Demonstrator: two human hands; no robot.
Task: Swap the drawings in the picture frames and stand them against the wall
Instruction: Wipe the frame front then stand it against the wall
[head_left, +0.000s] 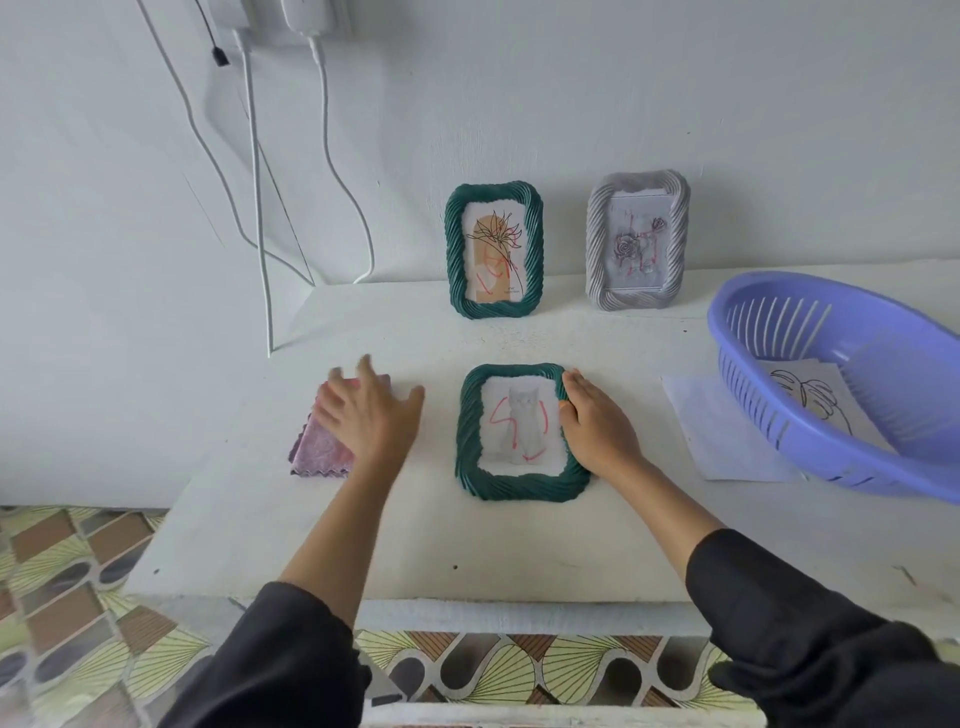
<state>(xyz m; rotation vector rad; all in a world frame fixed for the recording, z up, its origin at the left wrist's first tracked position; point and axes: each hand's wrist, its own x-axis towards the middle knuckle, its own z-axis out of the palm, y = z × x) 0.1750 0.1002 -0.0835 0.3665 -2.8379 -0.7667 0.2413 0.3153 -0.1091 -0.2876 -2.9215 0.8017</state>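
Your right hand (597, 428) has its fingers curled round the right edge of the flat green frame (519, 486), mid-picture on the table (467, 545), cat drawing (522, 415) inside. Your left hand (369, 410) is spread wide, kinda blurry, over the pink cloth (317, 449) at left. Upper middle, the second green frame (453, 249) and the grey frame (596, 249) lean on the wall (519, 104).

This looks like a room in a home. A white painted wall (571, 104) has phone chargers (306, 13) plugged in at the far left, their white cables (257, 208) trailing down. The floor tiles (67, 582) carry a decorative fan pattern. On the white ledge (415, 545) sit household things: a purple plastic basket (769, 410) at the right, a folded cleaning cloth (317, 452) at the left, and a green frame (453, 249) and a grey frame (597, 249) leaning at the far wall.
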